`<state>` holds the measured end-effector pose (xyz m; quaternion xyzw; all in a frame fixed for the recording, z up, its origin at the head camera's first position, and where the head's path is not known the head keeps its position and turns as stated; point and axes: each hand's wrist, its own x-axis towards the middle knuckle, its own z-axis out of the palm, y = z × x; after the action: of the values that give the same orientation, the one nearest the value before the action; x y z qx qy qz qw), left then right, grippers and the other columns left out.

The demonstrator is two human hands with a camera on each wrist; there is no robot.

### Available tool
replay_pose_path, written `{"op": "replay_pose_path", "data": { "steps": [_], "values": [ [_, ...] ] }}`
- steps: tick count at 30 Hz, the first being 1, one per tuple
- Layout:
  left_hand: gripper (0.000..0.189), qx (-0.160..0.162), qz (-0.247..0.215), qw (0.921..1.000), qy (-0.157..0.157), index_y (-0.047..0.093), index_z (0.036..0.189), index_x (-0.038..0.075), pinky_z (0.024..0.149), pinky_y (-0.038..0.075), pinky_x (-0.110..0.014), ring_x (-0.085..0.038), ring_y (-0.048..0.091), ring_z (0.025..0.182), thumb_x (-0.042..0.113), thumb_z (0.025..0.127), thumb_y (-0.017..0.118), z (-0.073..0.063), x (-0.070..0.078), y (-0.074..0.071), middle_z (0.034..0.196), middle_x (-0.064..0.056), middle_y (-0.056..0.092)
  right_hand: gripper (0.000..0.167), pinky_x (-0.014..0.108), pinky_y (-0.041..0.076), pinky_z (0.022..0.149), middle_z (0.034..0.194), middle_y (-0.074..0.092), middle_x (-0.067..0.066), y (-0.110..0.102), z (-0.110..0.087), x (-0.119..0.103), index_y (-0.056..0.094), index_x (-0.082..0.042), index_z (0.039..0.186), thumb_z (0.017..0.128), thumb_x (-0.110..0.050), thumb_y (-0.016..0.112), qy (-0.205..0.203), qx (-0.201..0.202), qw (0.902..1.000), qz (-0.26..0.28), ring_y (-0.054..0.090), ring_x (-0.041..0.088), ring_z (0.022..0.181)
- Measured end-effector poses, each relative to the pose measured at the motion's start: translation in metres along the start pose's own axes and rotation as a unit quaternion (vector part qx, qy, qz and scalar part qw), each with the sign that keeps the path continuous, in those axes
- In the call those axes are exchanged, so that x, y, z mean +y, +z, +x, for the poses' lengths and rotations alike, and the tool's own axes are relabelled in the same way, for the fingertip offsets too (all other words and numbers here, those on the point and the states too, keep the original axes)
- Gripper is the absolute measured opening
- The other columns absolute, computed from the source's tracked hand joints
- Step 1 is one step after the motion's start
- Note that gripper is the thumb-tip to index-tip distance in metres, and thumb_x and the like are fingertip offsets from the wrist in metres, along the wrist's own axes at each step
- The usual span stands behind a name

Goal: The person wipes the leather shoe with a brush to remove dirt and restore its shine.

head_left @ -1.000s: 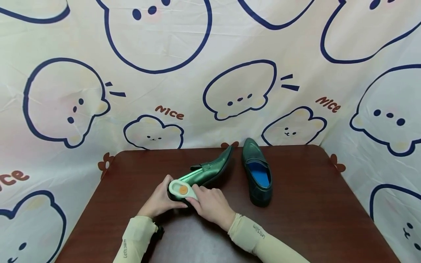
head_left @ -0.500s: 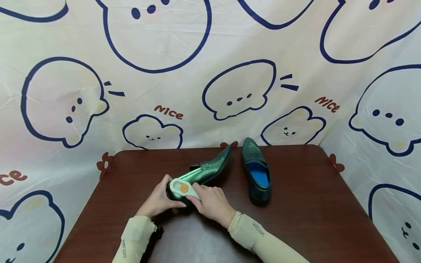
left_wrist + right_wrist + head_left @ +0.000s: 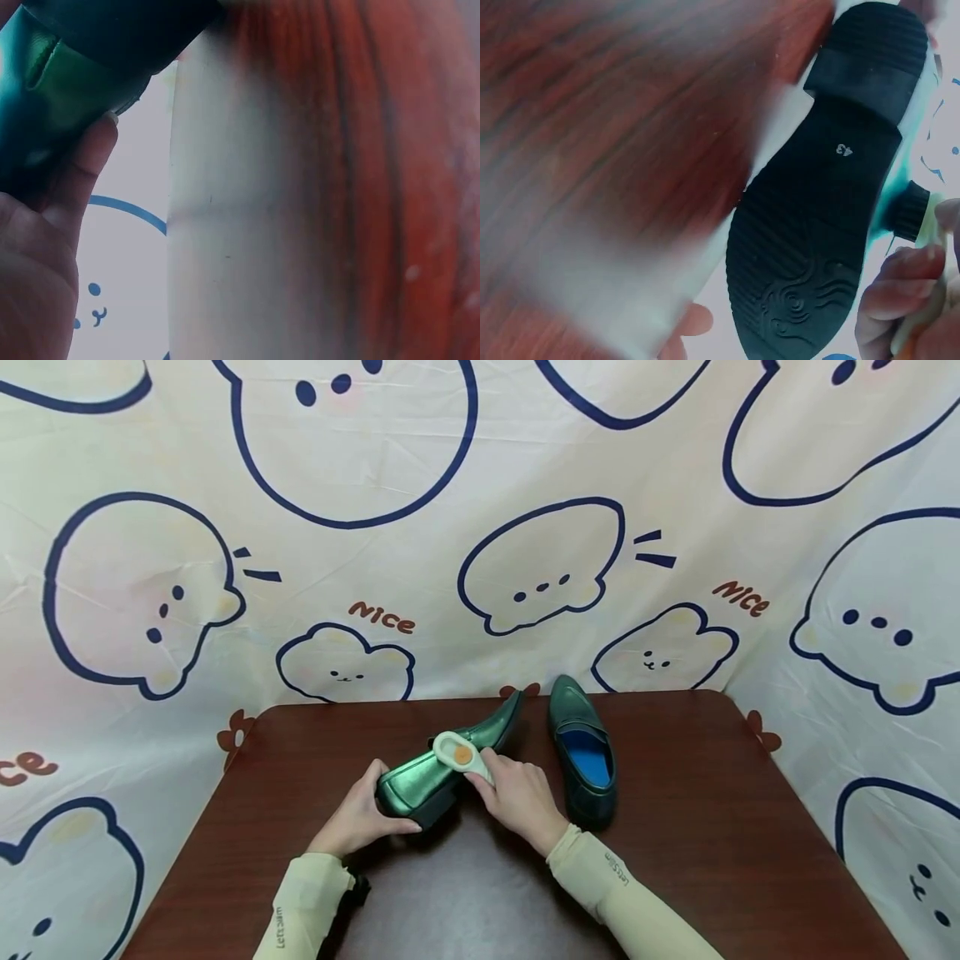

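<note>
My left hand [image 3: 360,814] grips the heel end of a shiny green loafer [image 3: 416,781], tipped on its side with the toe pointing to the back right. In the left wrist view, its thumb [image 3: 94,146] lies along the shoe's green upper near the black heel. My right hand [image 3: 525,795] holds a shoe brush [image 3: 456,753] with a pale green handle and an orange spot. Dark bristles [image 3: 910,212] meet the side of the shoe in the right wrist view. That view also shows the black sole [image 3: 817,202], marked 43.
A second green loafer [image 3: 573,702] with a blue insole stands upright to the right of the hands, toe toward the back. Everything rests on a dark reddish-brown table [image 3: 712,827]. Behind it hangs a pale cloth [image 3: 435,568] printed with cartoon animals.
The right hand and brush have moved from the shoe's heel end forward and right, to about its middle. The left hand keeps its grip on the heel, nearly in place.
</note>
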<state>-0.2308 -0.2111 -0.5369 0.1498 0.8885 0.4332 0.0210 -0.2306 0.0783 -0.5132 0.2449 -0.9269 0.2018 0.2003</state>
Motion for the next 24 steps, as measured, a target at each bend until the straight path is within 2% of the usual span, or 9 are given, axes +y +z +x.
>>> {"op": "replay_pose_path", "data": {
  "steps": [4,10,13,17,24],
  "values": [
    [0.078,0.001,-0.001,1.0000,0.010,0.045,0.110,0.013,0.082,0.050,-0.031,-0.019,0.057,0.095,0.039,0.062,0.101,0.001,0.000,0.000,0.104,-0.004,0.059,0.026,0.023,0.030,0.046,0.066,0.046,-0.008,-0.005,-0.001,-0.009,0.057,-0.016,0.098,0.103,-0.041,0.064,-0.005,-0.015,0.9995,0.027,0.040,0.007,0.051],
    [0.074,0.000,-0.019,0.9995,0.024,0.047,0.108,0.016,0.086,0.049,-0.030,-0.017,0.058,0.097,0.034,0.062,0.102,0.001,0.000,0.000,0.105,-0.002,0.061,0.030,0.019,0.029,0.047,0.067,0.045,-0.012,-0.001,-0.008,-0.037,0.054,-0.019,0.098,0.106,-0.048,0.054,-0.082,-0.080,0.9910,0.068,0.040,0.002,0.052],
    [0.073,0.004,-0.023,0.9992,0.032,0.047,0.107,0.016,0.086,0.050,-0.029,-0.016,0.059,0.096,0.029,0.062,0.102,0.001,-0.001,-0.001,0.106,-0.002,0.062,0.031,0.017,0.026,0.047,0.067,0.044,-0.012,0.005,-0.010,-0.046,0.054,-0.019,0.098,0.107,-0.049,0.052,-0.104,-0.103,0.9867,0.072,0.038,0.001,0.051],
    [0.072,0.005,-0.018,0.9992,0.037,0.047,0.107,0.015,0.085,0.050,-0.028,-0.014,0.059,0.095,0.029,0.063,0.102,0.000,-0.001,-0.002,0.106,-0.003,0.062,0.030,0.017,0.024,0.047,0.066,0.043,-0.011,0.012,-0.011,-0.047,0.054,-0.019,0.097,0.106,-0.047,0.055,-0.106,-0.097,0.9878,0.058,0.036,0.001,0.050],
    [0.073,0.000,-0.024,0.9996,0.011,0.048,0.109,0.015,0.087,0.050,-0.029,-0.017,0.058,0.098,0.031,0.062,0.102,0.000,0.001,-0.002,0.107,-0.002,0.061,0.029,0.018,0.026,0.048,0.065,0.042,-0.010,0.015,-0.008,-0.032,0.053,-0.019,0.096,0.105,-0.046,0.057,-0.095,-0.078,0.9910,0.052,0.037,0.002,0.051]
  ]
}}
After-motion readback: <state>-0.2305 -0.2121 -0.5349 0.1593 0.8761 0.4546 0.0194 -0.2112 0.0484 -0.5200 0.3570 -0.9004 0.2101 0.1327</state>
